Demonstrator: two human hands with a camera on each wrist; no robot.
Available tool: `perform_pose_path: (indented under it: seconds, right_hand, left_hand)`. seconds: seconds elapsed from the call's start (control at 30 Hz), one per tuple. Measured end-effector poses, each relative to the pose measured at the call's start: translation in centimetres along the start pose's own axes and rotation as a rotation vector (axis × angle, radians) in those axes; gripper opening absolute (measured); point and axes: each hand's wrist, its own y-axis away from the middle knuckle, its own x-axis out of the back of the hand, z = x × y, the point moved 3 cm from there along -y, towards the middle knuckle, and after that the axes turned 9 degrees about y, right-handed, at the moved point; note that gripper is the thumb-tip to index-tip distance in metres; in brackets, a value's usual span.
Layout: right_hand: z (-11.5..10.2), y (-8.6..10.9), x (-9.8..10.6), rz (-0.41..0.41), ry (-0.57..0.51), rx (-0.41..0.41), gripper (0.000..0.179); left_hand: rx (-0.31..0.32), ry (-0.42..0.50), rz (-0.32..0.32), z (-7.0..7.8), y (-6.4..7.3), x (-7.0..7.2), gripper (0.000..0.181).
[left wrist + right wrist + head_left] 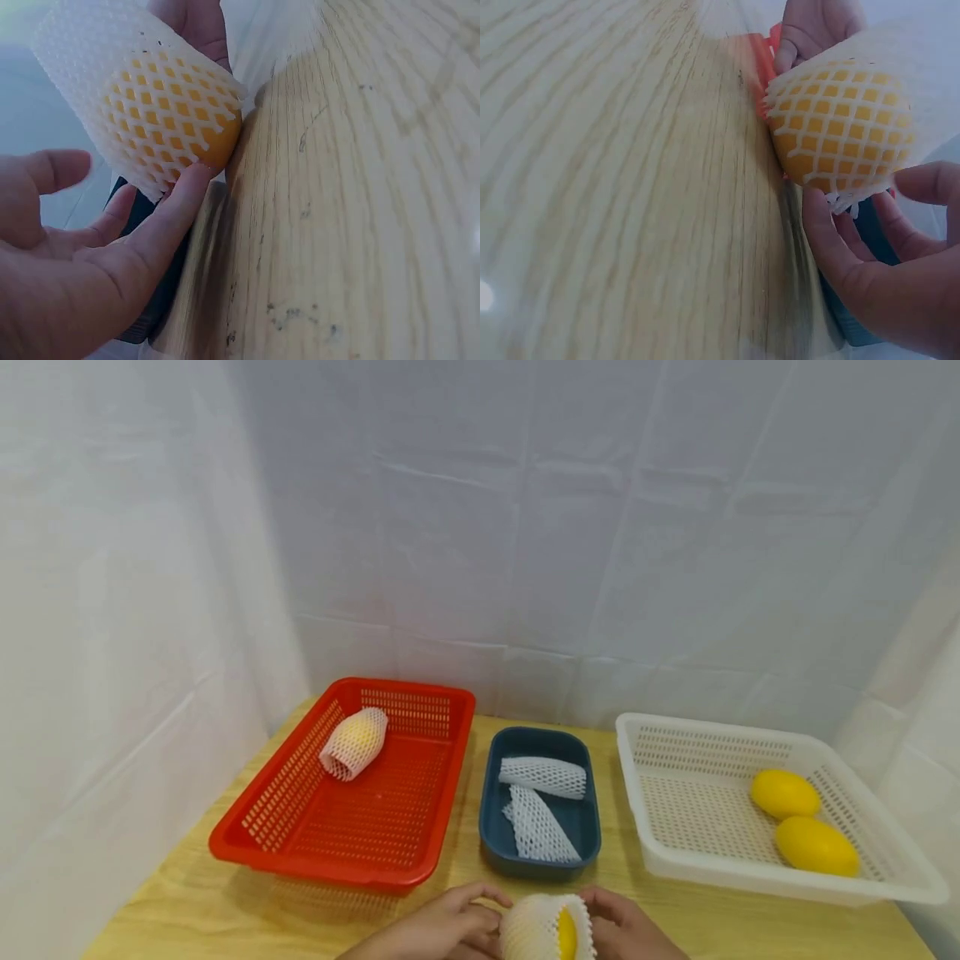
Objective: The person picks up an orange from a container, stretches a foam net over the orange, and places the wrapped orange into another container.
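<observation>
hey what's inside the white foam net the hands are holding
A yellow fruit sits inside the foam net, its skin showing through the mesh and at the open end. Both hands steady it; the net covers its far end.

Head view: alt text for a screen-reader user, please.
Two hands, left hand and right hand, hold a net-sleeved yellow fruit at the table's near edge. Behind: red basket with one sleeved fruit, blue tray of two foam nets, white basket with two bare fruits.

both hands [525, 927] low, close together, fingers curled
</observation>
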Motion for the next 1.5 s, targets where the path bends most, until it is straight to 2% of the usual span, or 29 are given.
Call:
perform_pose_path:
  seconds: [0.1, 0.17, 0.3, 0.43, 0.53, 0.67, 0.83, 1.0, 1.07, 1.13, 1.27, 1.4, 1.5]
  right_hand:
    - [0.0, 0.4, -0.1, -0.021, -0.082, -0.012, 0.034]
    - [0.0, 0.6, -0.2, -0.020, -0.106, -0.050, 0.038]
    - [0.0, 0.8, -0.3, -0.013, -0.063, -0.079, 0.046]
    - [0.2, 1.0, -0.7, -0.017, -0.093, -0.062, 0.052]
    - [0.2, 1.0, -1.1, -0.038, -0.176, -0.046, 0.058]
    - [0.2, 0.8, -1.3, -0.053, -0.234, -0.042, 0.059]
    - [-0.3, 0.7, -1.3, -0.059, -0.254, -0.018, 0.061]
    - [-0.8, 0.6, -1.3, -0.019, -0.217, -0.024, 0.047]
    - [-1.0, 0.6, -1.4, -0.014, -0.220, -0.028, 0.047]
    - [-1.3, 0.5, -1.5, -0.015, -0.232, -0.023, 0.057]
    - [-2.1, 0.1, -1.9, -0.001, -0.256, -0.002, 0.072]
    - [-3.1, -0.2, -1.9, 0.010, -0.215, 0.073, 0.066]
    - [-3.8, -0.3, -1.7, 0.015, -0.188, 0.132, 0.056]
  left_hand:
    - [0.013, 0.002, -0.023, 0.0, 0.0, -0.3, 0.030]
    - [0.010, -0.002, -0.039, 0.0, 0.0, -0.5, 0.031]
    - [-0.005, -0.008, -0.072, -0.1, 0.1, -0.9, 0.032]
    - [-0.028, -0.004, -0.100, -0.1, 0.1, -0.8, 0.034]
    - [-0.047, 0.001, -0.100, -0.1, 0.0, -0.8, 0.034]
    - [-0.060, 0.006, -0.088, 0.0, -0.1, -0.9, 0.035]
    - [-0.055, 0.075, -0.087, 0.4, 0.0, -1.1, 0.045]
    - [-0.042, 0.148, -0.101, 1.0, 0.1, -1.7, 0.046]
    - [-0.042, 0.165, -0.099, 1.2, 0.1, -2.0, 0.043]
    - [-0.038, 0.185, -0.087, 1.4, 0.0, -2.2, 0.041]
    - [-0.039, 0.229, -0.021, 1.8, -0.4, -2.6, 0.041]
    - [-0.045, 0.285, 0.065, 2.6, -0.8, -2.7, 0.048]
    - [-0.071, 0.324, 0.083, 3.3, -1.0, -2.9, 0.050]
